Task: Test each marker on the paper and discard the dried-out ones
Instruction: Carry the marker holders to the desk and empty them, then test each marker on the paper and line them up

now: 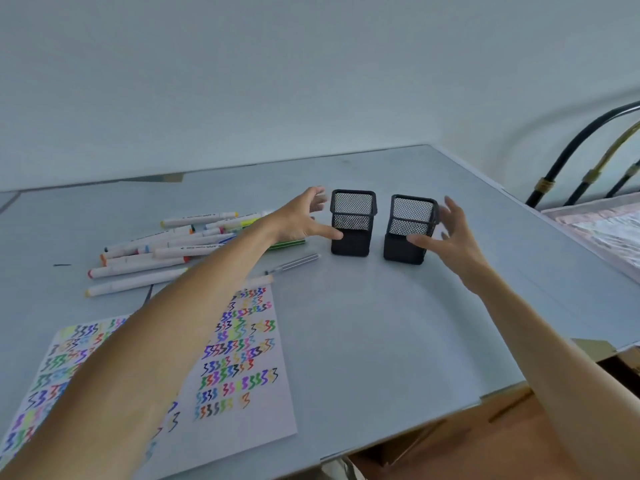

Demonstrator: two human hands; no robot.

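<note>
Crossing the paper [242, 368], the left forearm [166, 327] hides scribbles and several markers [145, 258].

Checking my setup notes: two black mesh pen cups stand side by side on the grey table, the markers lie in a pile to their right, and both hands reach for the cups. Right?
One detail is wrong. The head view shows the pile of white-barrelled markers lying left of the two black mesh pen cups on the grey table, not right. Left hand and right hand do reach for them.

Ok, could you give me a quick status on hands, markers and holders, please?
Left hand, right hand open at the mesh holders. Markers piled left. Nothing in the way.
</note>
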